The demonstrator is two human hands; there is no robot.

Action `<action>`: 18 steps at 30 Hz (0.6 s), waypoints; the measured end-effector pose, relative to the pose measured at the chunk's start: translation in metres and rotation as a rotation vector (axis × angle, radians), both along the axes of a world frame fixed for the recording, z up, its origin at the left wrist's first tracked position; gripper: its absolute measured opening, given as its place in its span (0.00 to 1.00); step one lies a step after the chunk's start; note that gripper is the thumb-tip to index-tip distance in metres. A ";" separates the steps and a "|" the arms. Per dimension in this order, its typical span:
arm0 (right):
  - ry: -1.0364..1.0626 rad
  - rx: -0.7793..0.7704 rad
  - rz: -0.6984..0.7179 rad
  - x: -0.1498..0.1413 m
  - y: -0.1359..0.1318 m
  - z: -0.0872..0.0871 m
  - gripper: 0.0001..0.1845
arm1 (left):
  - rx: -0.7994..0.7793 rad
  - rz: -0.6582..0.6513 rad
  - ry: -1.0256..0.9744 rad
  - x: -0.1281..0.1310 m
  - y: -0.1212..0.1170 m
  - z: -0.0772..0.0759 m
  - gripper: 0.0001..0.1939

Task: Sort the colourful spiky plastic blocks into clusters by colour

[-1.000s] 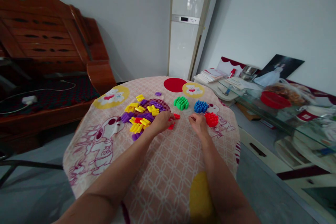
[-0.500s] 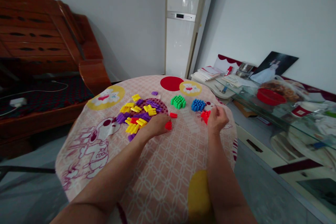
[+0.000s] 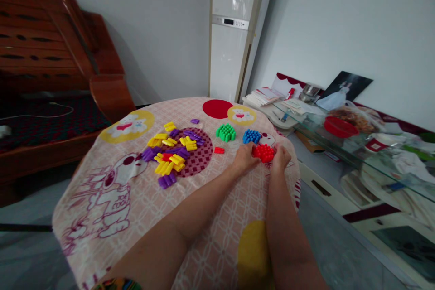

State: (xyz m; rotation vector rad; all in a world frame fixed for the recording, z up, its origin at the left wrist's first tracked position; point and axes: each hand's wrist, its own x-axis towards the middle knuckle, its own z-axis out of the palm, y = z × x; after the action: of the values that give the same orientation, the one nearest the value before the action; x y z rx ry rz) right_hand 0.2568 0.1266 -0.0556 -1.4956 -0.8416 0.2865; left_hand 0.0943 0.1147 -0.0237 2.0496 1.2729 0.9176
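Note:
Both hands close in on a cluster of red plastic building blocks (image 3: 264,153) with knobbly tops, at the right of the round table. My left hand (image 3: 245,159) grips its left side, fingers curled. At the right side, my right hand (image 3: 281,157) is pinched against it. A blue block cluster (image 3: 251,136) stands just behind, and a green block cluster (image 3: 226,132) is further left. One red block (image 3: 219,150) lies alone left of my hands. Yellow blocks (image 3: 165,167) and purple blocks (image 3: 167,181) lie in a loose pile on the left.
A patterned cloth (image 3: 210,217) covers the table. On the right is a glass-topped cabinet (image 3: 374,167) with a red bowl (image 3: 340,127), papers (image 3: 263,96) and bags. A wooden bench (image 3: 108,95) stands at the left, and a white floor-standing unit (image 3: 227,59) is behind the table.
My left hand has moved right, from beside the yellow and purple pile to the red cluster, and the red piece it had is no longer separate. My right hand stays at the cluster.

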 end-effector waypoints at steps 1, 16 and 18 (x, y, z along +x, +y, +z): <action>0.003 -0.003 -0.016 0.000 -0.001 0.000 0.27 | 0.005 0.013 -0.004 0.003 0.001 -0.002 0.16; 0.013 -0.001 -0.042 0.000 -0.003 -0.003 0.22 | 0.035 -0.001 0.059 -0.026 0.012 -0.003 0.22; 0.017 0.009 -0.042 0.002 -0.002 -0.005 0.22 | 0.065 0.040 0.157 -0.058 0.016 0.012 0.19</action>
State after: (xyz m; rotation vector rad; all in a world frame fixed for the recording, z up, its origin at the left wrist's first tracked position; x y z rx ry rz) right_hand 0.2584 0.1242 -0.0602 -1.4989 -0.7963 0.2634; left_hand 0.0364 0.1308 -0.0122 2.1904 1.3876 0.8391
